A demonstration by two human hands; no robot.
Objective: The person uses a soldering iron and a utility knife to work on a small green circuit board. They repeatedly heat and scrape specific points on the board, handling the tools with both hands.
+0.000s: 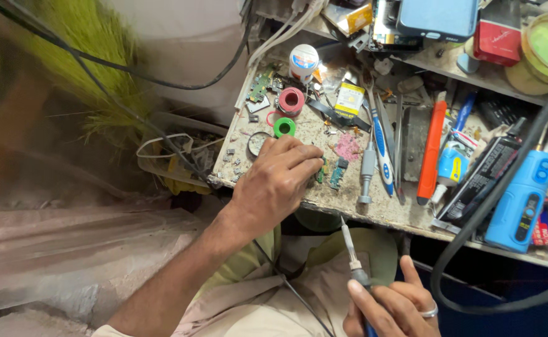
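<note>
Left hand down on cluttered, stained workbench, fingers curled together at small green circuit-board pieces; whether pinching one, cannot tell. Right hand low over lap, closed around slim metal-tipped soldering iron, tip angled toward bench edge. Green tape ring just behind left hand. Orange-handled tool and blue handheld device well to the right.

- A worn, speckled workbench runs along the right, its front edge chipped and stained.
- A cluttered shelf sits above the bench's back edge.
- A pale wall stands behind the bench's left corner.
- A dusty pinkish floor spreads at lower left.
- Light is bright and even.
</note>
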